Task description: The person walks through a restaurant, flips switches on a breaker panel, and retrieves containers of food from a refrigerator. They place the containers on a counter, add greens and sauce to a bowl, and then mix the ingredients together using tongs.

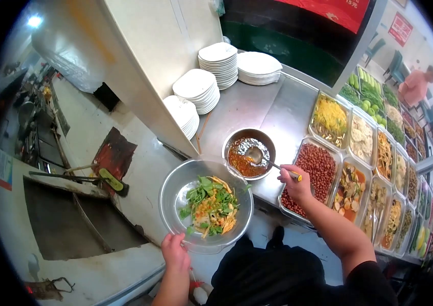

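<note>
My right hand (296,179) is closed round the dark handle of a ladle (253,154), whose bowl dips into red-brown chili sauce in a steel bowl (268,136) on the counter. My left hand (175,252) grips the near rim of a large clear mixing bowl (168,204), fingers pinched at the edge. Inside that bowl lies a heap of green leaves and pale yellow strips (211,206), with some reddish sauce on top. The large bowl stands in front of my body, just left of and nearer than the steel bowl.
Stacks of white plates (218,61) stand at the back of the steel counter (257,112). Right of the sauce bowl are trays of peanuts (316,168) and several other dishes. A partition (145,61) rises on the left, by a sink-like basin (68,219). A person (415,84) is far right.
</note>
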The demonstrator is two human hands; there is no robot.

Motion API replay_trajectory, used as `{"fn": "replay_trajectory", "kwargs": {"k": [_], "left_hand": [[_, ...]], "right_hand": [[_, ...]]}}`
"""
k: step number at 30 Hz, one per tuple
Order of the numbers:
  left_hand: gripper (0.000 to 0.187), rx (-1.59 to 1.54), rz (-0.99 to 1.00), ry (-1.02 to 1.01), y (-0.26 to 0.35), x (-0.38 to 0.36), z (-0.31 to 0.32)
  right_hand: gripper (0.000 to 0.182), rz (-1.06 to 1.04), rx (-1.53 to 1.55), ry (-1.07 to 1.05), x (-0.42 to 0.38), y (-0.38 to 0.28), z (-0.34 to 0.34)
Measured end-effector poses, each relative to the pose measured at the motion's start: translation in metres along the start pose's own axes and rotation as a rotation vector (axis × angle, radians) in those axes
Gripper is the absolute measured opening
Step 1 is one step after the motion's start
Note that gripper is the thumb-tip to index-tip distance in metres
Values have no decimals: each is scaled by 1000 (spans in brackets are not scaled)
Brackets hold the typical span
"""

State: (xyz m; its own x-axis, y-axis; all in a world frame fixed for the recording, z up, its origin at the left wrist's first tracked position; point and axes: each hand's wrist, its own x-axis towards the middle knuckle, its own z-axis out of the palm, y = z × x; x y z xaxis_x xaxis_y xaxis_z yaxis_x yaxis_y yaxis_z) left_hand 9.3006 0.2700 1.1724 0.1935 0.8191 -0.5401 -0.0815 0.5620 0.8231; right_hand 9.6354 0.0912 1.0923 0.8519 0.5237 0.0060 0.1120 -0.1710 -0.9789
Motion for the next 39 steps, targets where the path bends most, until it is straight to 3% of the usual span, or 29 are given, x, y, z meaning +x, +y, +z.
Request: {"fn": "replay_trajectory", "kwargs": {"k": [2, 5, 10, 14, 16, 20, 22, 23, 24, 30, 33, 34, 36, 39], "left_hand": [[8, 1, 22, 12, -2, 1, -1], [6, -2, 18, 8, -1, 3, 0], [6, 24, -1, -10, 0, 4, 9], [6, 41, -11, -7, 2, 5, 19], [7, 59, -43, -40, 2, 8, 17], [8, 77, -28, -43, 2, 9, 20], [8, 36, -21, -53, 0, 9, 23], [8, 38, -23, -55, 1, 8, 24], [8, 42, -34, -41, 3, 6, 25], [10, 37, -32, -10, -1, 6, 20], [13, 36, -40, -6, 1, 5, 15], [14, 27, -34, -23, -1, 6, 12], [14, 21, -28, -18, -2, 7, 12], [13, 16, -24, -28, -5, 10, 10]], "right_hand": [[22, 170, 162, 47, 2, -11, 0], [22, 241, 352, 125, 8, -37, -6], [21, 219, 405, 122, -4, -84, -18], [14, -329, -120, -244, -33, -111, -30], [20, -688, -254, -394, -40, -108, -24], [31, -915, -382, -456, -50, -108, -17], [36, -697, -247, -417, -41, -91, -19], [31, -746, -310, -285, -31, -89, -17], [25, -661, -316, -174, -24, -79, -13], [20, -403, -479, -171, -2, -22, -2], [20, 101, 9, 10, -4, -12, 6], [20, 102, 10, 8, -1, -12, 4], [22, 209, 369, 131, 6, -19, -3], [23, 215, 392, 174, 7, -51, -12]]}}
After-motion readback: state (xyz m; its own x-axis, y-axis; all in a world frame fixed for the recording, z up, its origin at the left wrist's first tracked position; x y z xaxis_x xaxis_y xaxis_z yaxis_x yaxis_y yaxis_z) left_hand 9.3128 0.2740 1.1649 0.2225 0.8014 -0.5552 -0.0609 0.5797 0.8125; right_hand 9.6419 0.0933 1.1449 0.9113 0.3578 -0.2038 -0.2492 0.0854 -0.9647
